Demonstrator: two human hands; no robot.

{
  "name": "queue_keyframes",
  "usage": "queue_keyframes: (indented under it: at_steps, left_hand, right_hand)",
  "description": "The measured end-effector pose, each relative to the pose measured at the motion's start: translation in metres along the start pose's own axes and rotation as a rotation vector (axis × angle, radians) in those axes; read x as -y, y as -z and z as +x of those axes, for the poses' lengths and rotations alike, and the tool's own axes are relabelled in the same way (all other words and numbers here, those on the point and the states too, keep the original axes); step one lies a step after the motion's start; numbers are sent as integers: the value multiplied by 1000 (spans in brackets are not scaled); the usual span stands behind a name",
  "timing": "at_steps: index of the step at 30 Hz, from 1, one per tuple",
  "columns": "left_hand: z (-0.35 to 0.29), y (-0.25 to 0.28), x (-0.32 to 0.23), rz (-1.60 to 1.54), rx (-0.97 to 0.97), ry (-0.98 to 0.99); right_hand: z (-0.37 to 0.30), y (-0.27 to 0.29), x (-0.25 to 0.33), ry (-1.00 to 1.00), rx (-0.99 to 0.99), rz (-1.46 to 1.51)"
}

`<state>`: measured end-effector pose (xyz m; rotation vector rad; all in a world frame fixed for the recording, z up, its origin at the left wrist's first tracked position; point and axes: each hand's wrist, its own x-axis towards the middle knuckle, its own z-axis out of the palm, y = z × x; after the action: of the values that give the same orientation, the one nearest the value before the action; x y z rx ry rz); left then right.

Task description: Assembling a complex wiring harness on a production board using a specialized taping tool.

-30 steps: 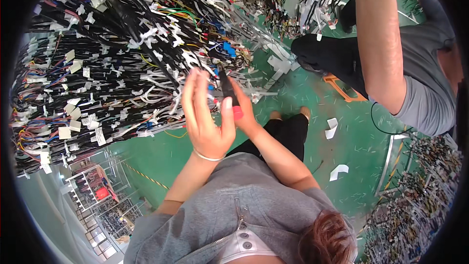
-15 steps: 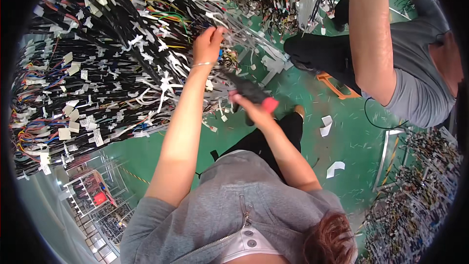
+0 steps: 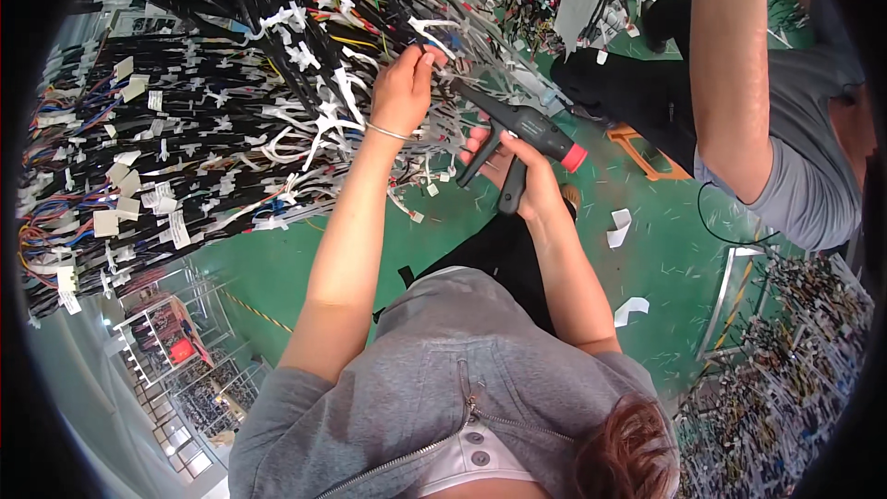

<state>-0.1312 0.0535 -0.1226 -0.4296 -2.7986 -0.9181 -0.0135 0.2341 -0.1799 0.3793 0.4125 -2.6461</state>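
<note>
The left hand is pinching white-tagged black wires, fingers closed on them; the right hand is gripping a black cable-tie gun with a red cap.

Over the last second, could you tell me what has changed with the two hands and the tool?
The left hand, first open beside the tool, reached up and pinched a white tie on the wire harness. The right hand swung the black cable-tie gun from upright to level, nose toward the left fingers. The right hand's grip stayed, and the co-worker's arm kept its place.
</note>
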Motion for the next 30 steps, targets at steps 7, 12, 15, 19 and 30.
queue_keyframes:
  at_steps: [7,12,15,19,30]
  left_hand:
    - [-1,5,-8,-32,-16,9]
    - [-1,5,-9,-26,54,51]
    - [0,4,-14,-87,14,-4]
    - [-2,6,-2,-55,41,66]
    - [-6,2,-1,-197,8,148]
  right_hand:
    - [7,-7,8,-47,55,37]
    - [10,0,11,-68,62,102]
    - [6,2,2,-74,62,25]
    - [-30,26,-12,10,-83,-224]
    - [35,192,-25,78,-358,-438]
